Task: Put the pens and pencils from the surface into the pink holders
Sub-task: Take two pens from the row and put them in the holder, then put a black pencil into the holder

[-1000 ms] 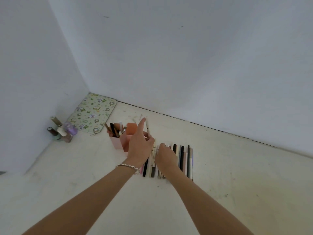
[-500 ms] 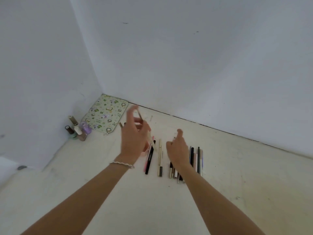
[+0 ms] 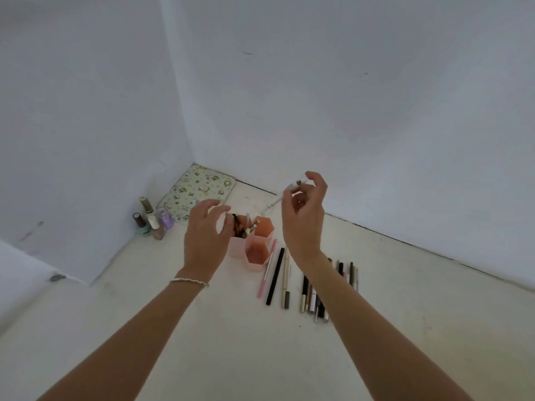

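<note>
The pink hexagonal holders stand on the white surface, and the left one holds several pens. My left hand hovers just left of the holders with fingers spread and nothing in it. My right hand is raised above and to the right of the holders, pinching a thin white pencil that slants down to the left. A row of pens and pencils lies on the surface right of the holders, including a pink pen and a black pen. My right forearm covers part of the row.
Several nail polish bottles stand in the left corner by the wall. A green patterned pouch lies flat behind the holders. White walls close the space at the left and back.
My left hand has let go of its pen and opened beside the holders. My right hand has risen from the row with a white pencil. The camera view shifted.
</note>
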